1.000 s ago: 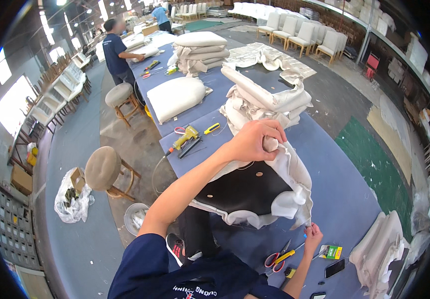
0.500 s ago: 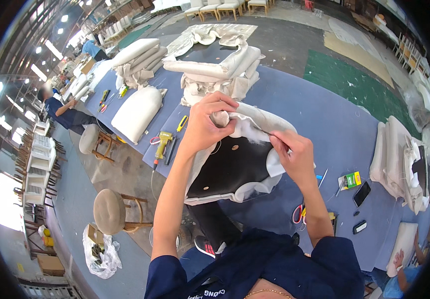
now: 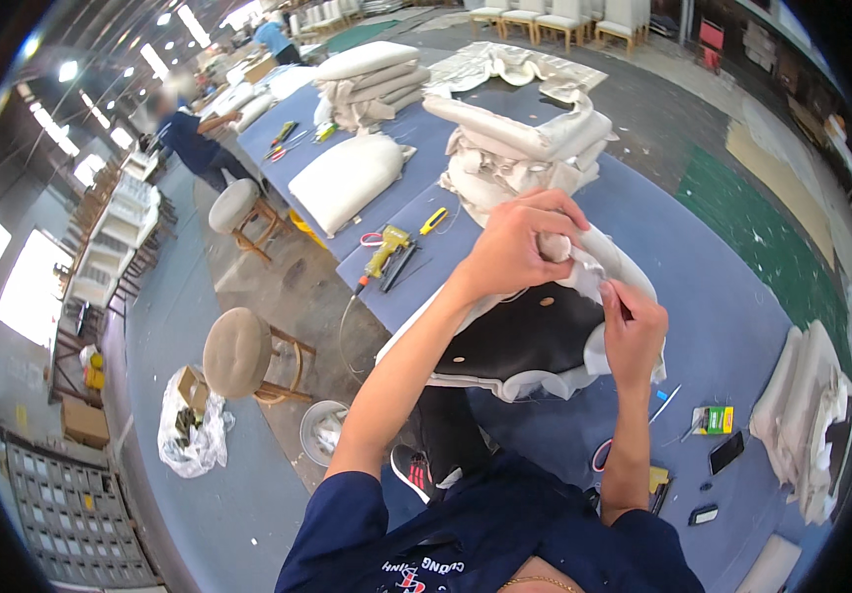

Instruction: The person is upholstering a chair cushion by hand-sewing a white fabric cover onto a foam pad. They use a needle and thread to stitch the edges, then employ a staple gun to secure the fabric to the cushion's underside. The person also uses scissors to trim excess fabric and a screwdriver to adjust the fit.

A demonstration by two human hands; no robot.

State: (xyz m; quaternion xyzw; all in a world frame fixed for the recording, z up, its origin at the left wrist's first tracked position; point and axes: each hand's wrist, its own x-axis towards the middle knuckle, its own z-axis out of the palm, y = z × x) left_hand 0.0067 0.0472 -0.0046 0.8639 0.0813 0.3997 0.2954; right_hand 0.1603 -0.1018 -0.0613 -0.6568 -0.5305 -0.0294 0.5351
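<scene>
A chair pad in off-white fabric (image 3: 634, 269) lies underside up before me, and its black base (image 3: 515, 334) shows small round holes. At the pad's far edge, my left hand (image 3: 530, 242) is closed with thumb and fingers round a folded bunch of the fabric cover. My right hand (image 3: 636, 321) pinches the cover's edge close by, where white wadding (image 3: 586, 277) shows between the two hands. Whether a small tool is in the right fingers cannot be made out. Loose fabric hangs over the pad's near rim.
Beyond the pad rise stacked off-white pads (image 3: 525, 148). Left on the blue table (image 3: 703, 257) lie a staple gun (image 3: 387, 253) and a yellow cutter (image 3: 434, 220). Scissors (image 3: 600, 456), a phone (image 3: 726, 453) and more pads (image 3: 792, 405) are at right. Stools (image 3: 238, 353) and another person (image 3: 194, 138) are left.
The view has swung, so the scene sits further right. My right hand has come nearer to my left along the pad's edge. Both hands keep hold of the cover.
</scene>
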